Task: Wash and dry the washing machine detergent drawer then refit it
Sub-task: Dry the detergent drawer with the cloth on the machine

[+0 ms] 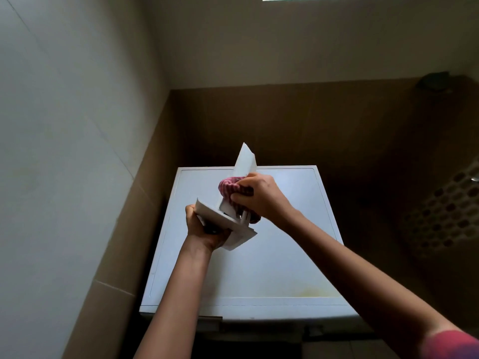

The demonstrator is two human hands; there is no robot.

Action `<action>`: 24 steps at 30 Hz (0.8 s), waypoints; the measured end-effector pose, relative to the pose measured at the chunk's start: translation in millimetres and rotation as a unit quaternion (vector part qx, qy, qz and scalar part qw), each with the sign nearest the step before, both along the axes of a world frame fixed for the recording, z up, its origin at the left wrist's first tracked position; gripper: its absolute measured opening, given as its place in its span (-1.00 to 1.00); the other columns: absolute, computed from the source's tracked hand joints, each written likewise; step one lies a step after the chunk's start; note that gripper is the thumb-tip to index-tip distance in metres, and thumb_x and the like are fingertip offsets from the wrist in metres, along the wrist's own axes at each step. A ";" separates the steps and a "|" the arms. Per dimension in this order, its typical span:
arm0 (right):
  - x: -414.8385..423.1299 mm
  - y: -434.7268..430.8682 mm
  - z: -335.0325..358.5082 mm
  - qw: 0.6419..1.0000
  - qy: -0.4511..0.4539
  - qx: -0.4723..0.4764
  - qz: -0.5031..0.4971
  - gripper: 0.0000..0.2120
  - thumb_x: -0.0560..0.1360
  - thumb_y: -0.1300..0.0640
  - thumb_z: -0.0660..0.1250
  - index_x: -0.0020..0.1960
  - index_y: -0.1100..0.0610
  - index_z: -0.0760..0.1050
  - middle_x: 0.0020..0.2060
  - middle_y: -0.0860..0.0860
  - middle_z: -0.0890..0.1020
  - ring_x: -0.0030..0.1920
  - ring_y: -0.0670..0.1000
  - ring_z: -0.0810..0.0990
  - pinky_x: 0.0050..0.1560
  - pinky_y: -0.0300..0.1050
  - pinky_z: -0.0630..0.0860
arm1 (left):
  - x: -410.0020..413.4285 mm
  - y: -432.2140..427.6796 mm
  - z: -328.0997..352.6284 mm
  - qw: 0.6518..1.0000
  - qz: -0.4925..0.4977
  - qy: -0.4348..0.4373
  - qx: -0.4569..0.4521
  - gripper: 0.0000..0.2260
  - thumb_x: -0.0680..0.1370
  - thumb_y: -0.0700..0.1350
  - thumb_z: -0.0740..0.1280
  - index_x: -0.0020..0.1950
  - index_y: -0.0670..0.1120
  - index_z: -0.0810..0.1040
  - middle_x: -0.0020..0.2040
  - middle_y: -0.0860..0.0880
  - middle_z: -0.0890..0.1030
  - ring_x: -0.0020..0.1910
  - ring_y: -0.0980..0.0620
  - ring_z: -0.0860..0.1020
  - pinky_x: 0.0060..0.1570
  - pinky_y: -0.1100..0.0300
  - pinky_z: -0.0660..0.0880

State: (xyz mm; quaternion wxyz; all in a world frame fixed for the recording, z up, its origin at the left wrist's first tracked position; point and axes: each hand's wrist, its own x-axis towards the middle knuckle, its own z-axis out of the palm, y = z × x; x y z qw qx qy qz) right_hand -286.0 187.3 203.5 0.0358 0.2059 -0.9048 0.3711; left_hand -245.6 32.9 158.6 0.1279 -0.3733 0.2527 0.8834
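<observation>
The white detergent drawer (245,161) is held above the washing machine top (272,255), tilted with its far end pointing up and its front panel toward me. My left hand (204,229) grips the drawer at the front panel from below. My right hand (259,196) is closed around a red striped cloth (229,186), which is pressed against the middle of the drawer. Part of the drawer's body is hidden by the cloth and my right hand.
The machine stands in a corner, with a pale tiled wall (64,151) on the left and a brown wall (285,120) behind. A dark perforated basket (445,211) is at the right. A dark open slot (210,323) shows at the machine's front edge.
</observation>
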 end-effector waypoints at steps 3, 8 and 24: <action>-27.8 2.2 -0.7 0.995 0.030 -0.026 -0.091 -0.83 0.40 0.15 0.45 -0.08 0.25 0.66 -0.25 0.06 0.47 -0.24 0.03 0.48 -0.22 -0.25 0.29 | 0.5 6.4 4.0 1.000 -0.005 -0.002 -0.021 -0.65 0.41 0.09 0.18 -0.08 -0.16 0.58 -0.17 -0.15 0.61 -0.10 -0.19 0.56 -0.14 -0.06 0.61; -79.6 18.7 5.9 0.977 0.009 -0.041 -0.207 -0.75 0.45 0.08 0.39 0.07 0.18 0.63 -0.05 0.13 0.61 -0.02 0.08 0.58 -0.02 -0.16 0.48 | 1.2 5.1 -1.0 0.999 -0.027 0.014 -0.025 -0.69 0.37 0.04 0.22 -0.12 -0.14 0.61 -0.15 -0.11 0.59 -0.06 -0.14 0.56 0.11 0.04 0.51; 11.7 -5.9 41.6 0.981 -0.117 0.113 0.108 -0.79 0.41 0.06 0.46 0.02 0.11 0.66 -0.11 0.06 0.62 -0.17 -0.01 0.52 -0.22 -0.15 0.48 | -9.8 -1.6 -20.1 0.988 -0.060 0.121 0.068 -0.45 0.51 0.10 -0.04 0.28 -0.07 0.58 0.31 -0.26 0.51 0.30 -0.33 0.43 0.34 -0.24 0.30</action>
